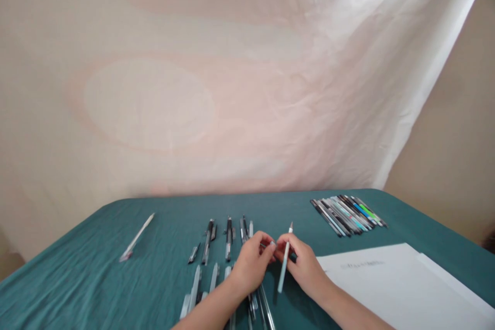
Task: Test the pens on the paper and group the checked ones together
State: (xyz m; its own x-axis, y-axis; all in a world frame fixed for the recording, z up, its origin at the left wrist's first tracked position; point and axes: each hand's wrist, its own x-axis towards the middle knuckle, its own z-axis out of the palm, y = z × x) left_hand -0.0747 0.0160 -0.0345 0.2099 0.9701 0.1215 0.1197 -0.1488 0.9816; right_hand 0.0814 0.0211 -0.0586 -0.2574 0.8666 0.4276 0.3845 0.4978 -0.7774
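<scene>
My right hand [303,264] is closed around a slim pale blue pen [283,272]. Its narrow tip points away from me, and its light blue end slants down toward the table. My left hand [252,262] is pinched beside the right one, fingertips nearly meeting. A small pale bit shows at the left fingertips, too small to name. Under and beside my left forearm lie several clear and grey pens [196,283], partly hidden by the arm. Just beyond them, dark-capped pens [228,240] lie apart in a row, with a short dark cap-like piece [194,253] at their left.
Several pens and markers [344,215] lie side by side at the back right. White paper [402,289] with faint scribbles covers the front right. A lone white pen-like stick [137,237] rests at the left on the green tablecloth [85,278]. A pale cloth [232,113] hangs behind.
</scene>
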